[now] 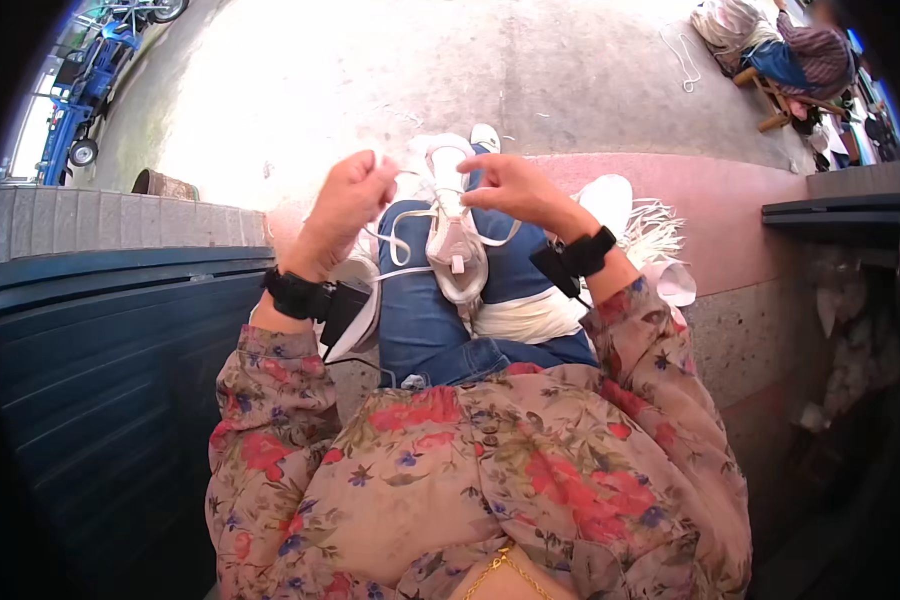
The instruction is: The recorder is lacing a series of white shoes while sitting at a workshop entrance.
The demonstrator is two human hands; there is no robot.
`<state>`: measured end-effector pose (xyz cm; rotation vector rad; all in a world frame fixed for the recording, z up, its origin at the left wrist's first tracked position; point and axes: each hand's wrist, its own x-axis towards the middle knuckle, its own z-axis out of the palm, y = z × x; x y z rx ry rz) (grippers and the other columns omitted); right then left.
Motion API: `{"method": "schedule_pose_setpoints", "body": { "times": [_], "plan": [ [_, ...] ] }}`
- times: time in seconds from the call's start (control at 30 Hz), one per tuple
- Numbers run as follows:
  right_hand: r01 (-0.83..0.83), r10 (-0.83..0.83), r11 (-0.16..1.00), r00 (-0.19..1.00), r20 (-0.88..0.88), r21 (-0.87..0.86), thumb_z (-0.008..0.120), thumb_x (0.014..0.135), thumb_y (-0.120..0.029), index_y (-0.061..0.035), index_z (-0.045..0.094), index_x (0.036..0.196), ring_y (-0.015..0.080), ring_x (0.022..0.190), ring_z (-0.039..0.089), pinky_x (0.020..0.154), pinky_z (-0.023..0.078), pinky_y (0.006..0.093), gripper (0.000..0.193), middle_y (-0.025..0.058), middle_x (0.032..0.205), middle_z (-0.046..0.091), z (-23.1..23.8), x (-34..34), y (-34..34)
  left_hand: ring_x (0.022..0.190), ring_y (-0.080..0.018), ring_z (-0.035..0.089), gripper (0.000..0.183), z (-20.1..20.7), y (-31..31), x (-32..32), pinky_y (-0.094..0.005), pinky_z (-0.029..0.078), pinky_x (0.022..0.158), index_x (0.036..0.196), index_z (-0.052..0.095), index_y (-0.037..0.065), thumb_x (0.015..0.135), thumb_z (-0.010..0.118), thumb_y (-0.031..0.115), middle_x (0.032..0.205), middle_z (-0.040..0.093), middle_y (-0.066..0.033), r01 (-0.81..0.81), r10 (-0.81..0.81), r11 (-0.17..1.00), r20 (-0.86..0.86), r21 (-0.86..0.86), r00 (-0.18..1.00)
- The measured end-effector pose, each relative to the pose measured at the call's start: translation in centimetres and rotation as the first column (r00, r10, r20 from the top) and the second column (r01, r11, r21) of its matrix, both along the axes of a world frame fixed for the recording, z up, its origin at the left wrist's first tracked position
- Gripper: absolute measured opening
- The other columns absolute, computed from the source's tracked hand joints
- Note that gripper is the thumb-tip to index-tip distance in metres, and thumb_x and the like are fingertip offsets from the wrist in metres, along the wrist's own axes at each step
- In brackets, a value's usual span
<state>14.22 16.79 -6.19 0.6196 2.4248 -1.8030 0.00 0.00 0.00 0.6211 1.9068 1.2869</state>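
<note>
A white sneaker (457,240) lies along my lap, its toe toward me, between my two thighs in blue jeans. Flat white shoelaces (398,243) trail from both its sides across the denim. To the left of the shoe I hold up my left hand (353,192), fingers curled and pinched together, seemingly on a lace that glare washes out. On the other side, my right hand (518,190) has its thumb and bent forefinger against the sneaker's lacing edge. A white bundle (530,316), probably of laces, rests over my right thigh.
Beside my right leg are another white shoe (606,200) and a heap of white laces (654,228). More pale shoes (354,300) stand by my left leg. Dark blue panels (120,300) flank me. A person (815,60) sits far right; a blue three-wheeler (90,75) stands far left.
</note>
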Motion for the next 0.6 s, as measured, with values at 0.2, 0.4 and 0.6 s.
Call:
{"method": "schedule_pose_setpoints", "body": {
  "times": [0.2,0.4,0.6],
  "plan": [
    [-0.198,0.198,0.98,0.975,-0.104,0.014,0.055,0.083,-0.02,0.0015,0.063,0.089,0.0094,0.059,0.048,0.055,0.039,0.0239,0.023,0.0022,0.061,0.054,4.2,-1.5,-1.1,0.048,-0.0017,0.028,0.015,-0.1,0.3,2.4,-0.0172,0.022,0.043,0.082,0.052,0.007,0.086,0.053,0.021,0.057,0.035,0.0077,0.13,-0.13,0.991,0.415,0.03,0.901],
    [-0.072,0.086,0.993,0.984,-0.154,0.093,0.053,0.086,-0.018,0.0015,0.062,0.092,0.0066,0.058,0.046,0.052,0.039,0.0221,0.022,0.0005,0.06,0.053,6.6,0.3,0.2,0.047,-0.0028,0.031,0.018,-3.7,-1.6,1.8,-0.0177,0.026,0.042,0.079,0.058,0.005,0.084,0.057,0.021,0.057,0.04,0.0055,0.131,-0.058,0.981,0.421,-0.145,0.905],
    [-0.087,0.096,0.994,0.986,-0.138,0.068,0.055,0.086,-0.018,0.0022,0.062,0.093,0.0067,0.056,0.047,0.052,0.039,0.0221,0.023,0.0011,0.06,0.053,7.2,0.7,-0.2,0.05,-0.0038,0.042,0.015,-5.5,-0.4,3.1,-0.0178,0.033,0.044,0.08,0.061,0.002,0.082,0.056,0.015,0.059,0.049,0.0028,0.198,-0.137,0.957,0.271,-0.212,0.953]
  ]
}}
